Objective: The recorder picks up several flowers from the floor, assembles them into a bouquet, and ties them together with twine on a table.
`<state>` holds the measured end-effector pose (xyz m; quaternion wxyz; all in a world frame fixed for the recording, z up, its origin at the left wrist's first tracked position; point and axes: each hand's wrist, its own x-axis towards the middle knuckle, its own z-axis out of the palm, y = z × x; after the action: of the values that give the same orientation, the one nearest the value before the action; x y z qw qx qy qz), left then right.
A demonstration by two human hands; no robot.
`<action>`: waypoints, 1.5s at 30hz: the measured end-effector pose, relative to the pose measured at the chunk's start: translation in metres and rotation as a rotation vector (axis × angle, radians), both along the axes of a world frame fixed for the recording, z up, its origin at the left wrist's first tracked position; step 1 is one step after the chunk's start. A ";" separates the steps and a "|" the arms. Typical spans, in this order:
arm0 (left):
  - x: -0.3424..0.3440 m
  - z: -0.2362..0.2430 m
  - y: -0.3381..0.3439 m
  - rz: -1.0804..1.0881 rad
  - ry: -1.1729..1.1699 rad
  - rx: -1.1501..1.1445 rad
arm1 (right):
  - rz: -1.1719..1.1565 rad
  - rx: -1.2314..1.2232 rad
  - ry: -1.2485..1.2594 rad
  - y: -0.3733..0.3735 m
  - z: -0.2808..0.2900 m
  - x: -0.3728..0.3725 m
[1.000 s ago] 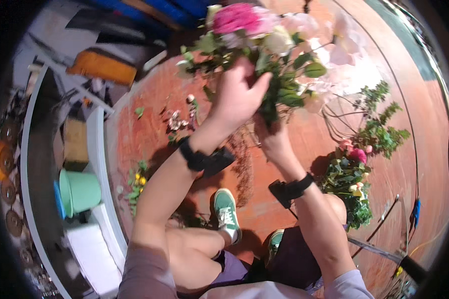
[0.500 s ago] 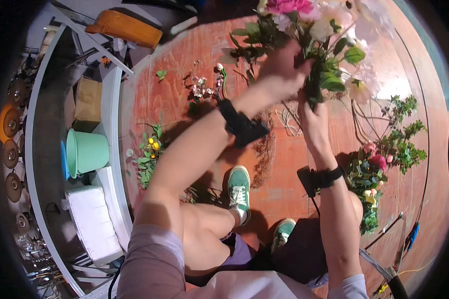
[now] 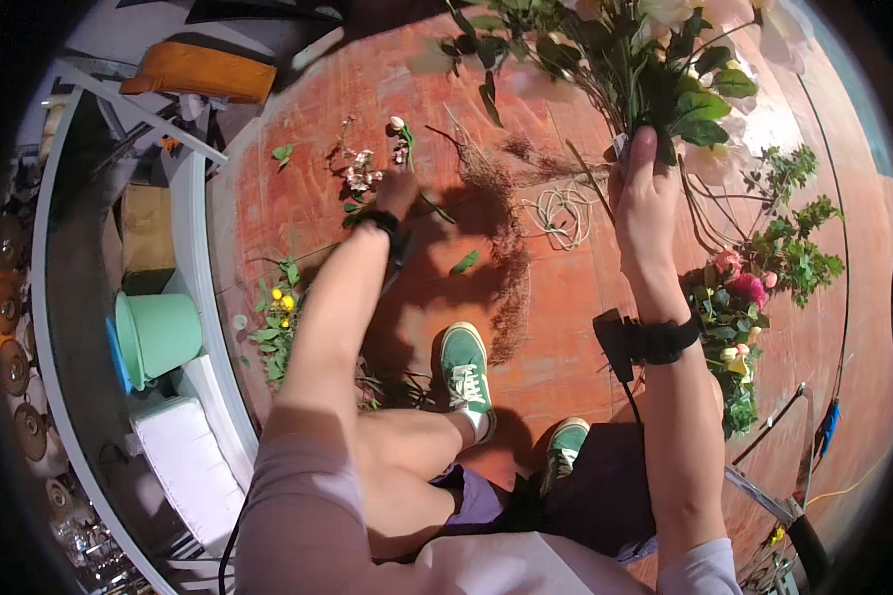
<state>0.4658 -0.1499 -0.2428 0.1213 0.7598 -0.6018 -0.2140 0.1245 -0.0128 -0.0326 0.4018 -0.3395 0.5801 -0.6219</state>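
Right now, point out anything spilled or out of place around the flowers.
Cuttings litter the wooden floor: a loose green leaf, a trail of brown dried stems and small blossoms beside the left hand. A coil of twine lies loose. The right hand holds the bouquet upright.

Matt reddish wooden floor (image 3: 585,297), smooth green plastic bucket (image 3: 161,335).

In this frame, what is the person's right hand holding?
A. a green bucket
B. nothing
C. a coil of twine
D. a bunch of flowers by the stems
D: the right hand is closed around the stems of the bunch of flowers, held upright above the floor.
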 end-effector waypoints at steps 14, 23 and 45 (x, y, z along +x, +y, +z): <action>0.001 -0.075 0.037 0.157 -0.145 0.251 | -0.036 0.066 -0.167 0.007 0.018 0.004; 0.002 -0.047 0.030 0.127 -0.023 0.173 | -0.038 0.140 -0.168 0.007 0.019 0.007; -0.206 0.277 0.161 -0.652 0.480 0.043 | 0.120 0.193 -0.433 0.009 0.016 0.002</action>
<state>0.2596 0.0109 0.0339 0.1684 0.4599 -0.7613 -0.4249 0.1267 -0.0040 -0.0161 0.5837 -0.1923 0.5159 -0.5968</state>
